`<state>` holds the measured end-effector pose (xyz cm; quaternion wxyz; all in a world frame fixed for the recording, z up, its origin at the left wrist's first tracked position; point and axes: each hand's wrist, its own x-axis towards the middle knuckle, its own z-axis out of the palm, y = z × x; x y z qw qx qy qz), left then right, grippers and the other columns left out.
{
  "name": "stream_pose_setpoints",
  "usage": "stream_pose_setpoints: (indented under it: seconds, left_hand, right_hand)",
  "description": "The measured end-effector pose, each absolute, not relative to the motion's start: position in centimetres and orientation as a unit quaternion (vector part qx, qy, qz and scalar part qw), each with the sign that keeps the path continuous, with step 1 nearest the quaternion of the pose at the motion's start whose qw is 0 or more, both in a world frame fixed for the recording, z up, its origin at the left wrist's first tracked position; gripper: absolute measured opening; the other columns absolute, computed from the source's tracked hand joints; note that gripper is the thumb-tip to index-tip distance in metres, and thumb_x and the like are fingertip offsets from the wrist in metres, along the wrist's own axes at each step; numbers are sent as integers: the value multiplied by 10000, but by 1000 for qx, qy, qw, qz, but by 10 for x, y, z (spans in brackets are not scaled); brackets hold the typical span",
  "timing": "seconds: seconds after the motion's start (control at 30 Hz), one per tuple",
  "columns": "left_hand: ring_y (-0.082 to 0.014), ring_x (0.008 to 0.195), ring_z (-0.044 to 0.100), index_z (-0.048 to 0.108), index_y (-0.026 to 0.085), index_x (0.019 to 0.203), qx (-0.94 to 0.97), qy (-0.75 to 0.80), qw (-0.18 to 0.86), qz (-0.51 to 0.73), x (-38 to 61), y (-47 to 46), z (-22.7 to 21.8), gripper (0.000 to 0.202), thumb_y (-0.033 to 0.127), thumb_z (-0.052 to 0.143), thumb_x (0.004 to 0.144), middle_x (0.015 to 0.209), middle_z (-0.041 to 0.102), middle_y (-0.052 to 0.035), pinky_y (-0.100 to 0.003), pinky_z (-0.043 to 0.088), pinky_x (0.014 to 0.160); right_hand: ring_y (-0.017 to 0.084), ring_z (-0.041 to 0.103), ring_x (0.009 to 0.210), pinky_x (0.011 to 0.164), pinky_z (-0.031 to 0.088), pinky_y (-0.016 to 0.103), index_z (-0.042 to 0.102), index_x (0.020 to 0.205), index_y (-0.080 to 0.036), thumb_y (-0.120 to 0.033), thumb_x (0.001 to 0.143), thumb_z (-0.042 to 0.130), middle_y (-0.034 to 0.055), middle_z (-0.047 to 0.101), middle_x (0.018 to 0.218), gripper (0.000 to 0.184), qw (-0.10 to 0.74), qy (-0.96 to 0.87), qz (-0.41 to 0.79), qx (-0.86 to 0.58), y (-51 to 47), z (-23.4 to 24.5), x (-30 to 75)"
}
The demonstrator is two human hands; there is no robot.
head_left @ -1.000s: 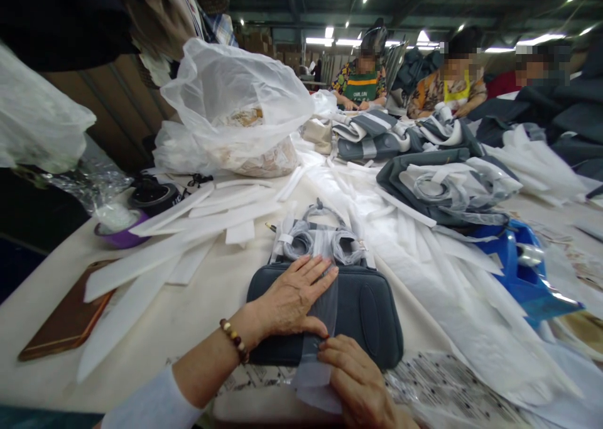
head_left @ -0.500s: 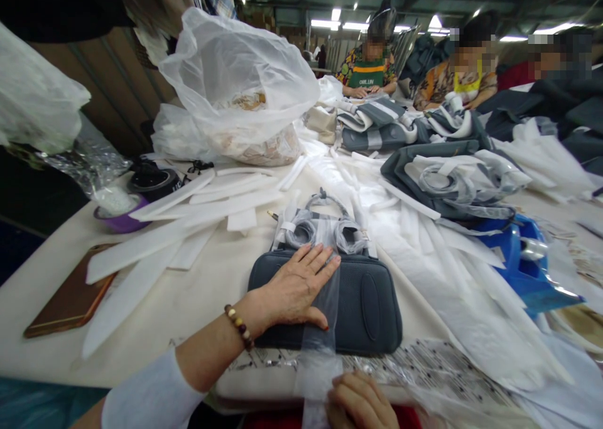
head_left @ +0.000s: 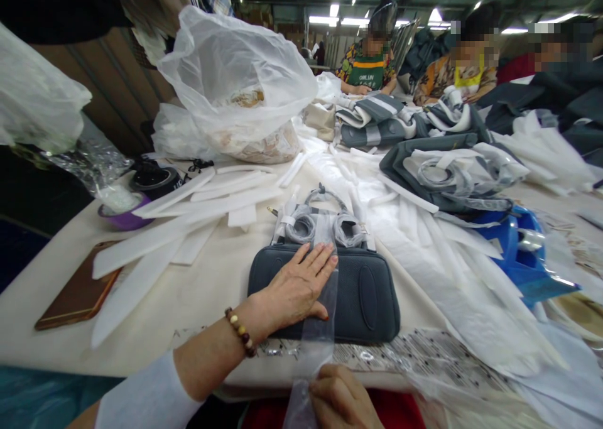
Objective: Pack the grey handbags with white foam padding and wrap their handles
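Hands are working one clear strip (head_left: 325,319) over a dark grey bag (head_left: 370,297). The left hand (head_left: 301,287) is lying open and flat on the bag, fingers spread and pressing the strip's far part against the bag's top edge, and it is staying where it was a second ago. The right hand (head_left: 342,401) is the one that is changing: a second ago it was pinching the strip at the bag's near edge, and now it is sitting lower, past the near edge of the bench (head_left: 207,297), closed on the strip's near end. So the strip is now running from under the left fingers, across the bag's face and over its near edge, and is looking drawn tighter than before; the wrap across the bag seems to be getting pulled snug.

The bag is lying flat just beyond the right hand and under the left, unmoved. Its wrapped handles (head_left: 323,225) are lying just past the left fingertips. White foam strips (head_left: 188,218) are lying well to the left of the left hand. A blue tray (head_left: 527,272) is sitting well to the right of both hands.
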<state>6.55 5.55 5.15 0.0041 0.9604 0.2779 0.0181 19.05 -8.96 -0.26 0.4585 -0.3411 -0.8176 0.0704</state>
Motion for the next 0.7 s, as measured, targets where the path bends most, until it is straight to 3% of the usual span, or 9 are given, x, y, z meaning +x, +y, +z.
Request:
stream_pose_setpoints:
  seconds: [0.33, 0.5, 0.7]
  left_hand:
    - [-354, 1350, 308, 384, 8, 1341, 960, 278, 0, -18, 73, 55, 57, 923, 591, 683, 691, 1424, 363, -275, -552, 243, 1077]
    - [-362, 1325, 348, 412, 22, 1323, 958, 284, 31, -41, 76, 61, 62, 964, 615, 720, 628, 1415, 377, -275, -559, 254, 1062]
    - [-353, 1361, 284, 365, 5, 1348, 956, 281, 64, -49, 74, 61, 63, 1087, 598, 785, 539, 1437, 339, -275, -545, 214, 1092]
  right_hand:
    - [142, 560, 638, 547, 493, 208, 610, 793, -148, -51, 932, 360, 49, 617, 693, 302, 446, -823, 88, -342, -94, -17, 193]
    - [142, 567, 656, 584, 518, 199, 626, 822, -141, -65, 938, 353, 69, 604, 727, 306, 435, -826, 127, -334, -94, -17, 193]
    - [144, 592, 695, 638, 539, 191, 633, 844, -138, -100, 954, 369, 74, 629, 753, 289, 430, -823, 144, -342, -96, -9, 198]
